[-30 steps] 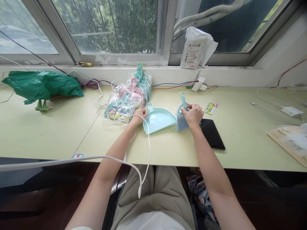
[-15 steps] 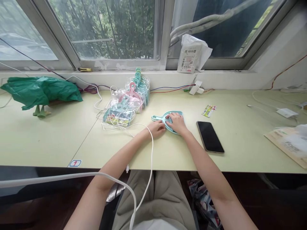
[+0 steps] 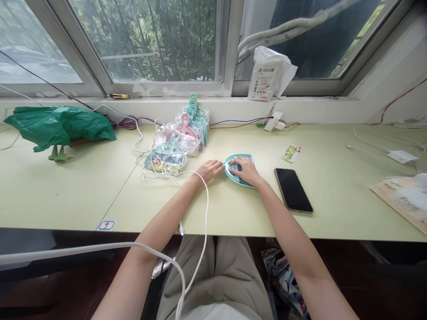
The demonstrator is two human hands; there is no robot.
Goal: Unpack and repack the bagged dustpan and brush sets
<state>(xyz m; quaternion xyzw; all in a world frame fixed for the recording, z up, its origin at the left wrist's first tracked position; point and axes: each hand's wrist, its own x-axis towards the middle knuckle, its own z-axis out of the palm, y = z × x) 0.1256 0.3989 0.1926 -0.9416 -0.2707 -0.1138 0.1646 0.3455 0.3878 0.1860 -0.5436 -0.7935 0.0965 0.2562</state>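
A small teal dustpan (image 3: 236, 178) with dark stripes inside, perhaps brush bristles, lies flat on the table in front of me. My left hand (image 3: 210, 170) is closed over its handle, which the fingers hide. On the pan end sits my right hand (image 3: 247, 171), its thumb and fingers bent and gripping the inner part. To the left are several similar teal and pink dustpans (image 3: 185, 129) in clear plastic wrap, with a printed label card showing on the nearest one.
A black phone (image 3: 293, 190) and a small printed card (image 3: 292, 153) lie to the right. A white cable (image 3: 206, 209) loops past my left forearm. A green plastic bag (image 3: 60, 126) is at the far left, a paper package (image 3: 400, 200) at the far right.
My left hand has moved up and slightly left, from below the handle to on top of it. My right hand stays on the pan.
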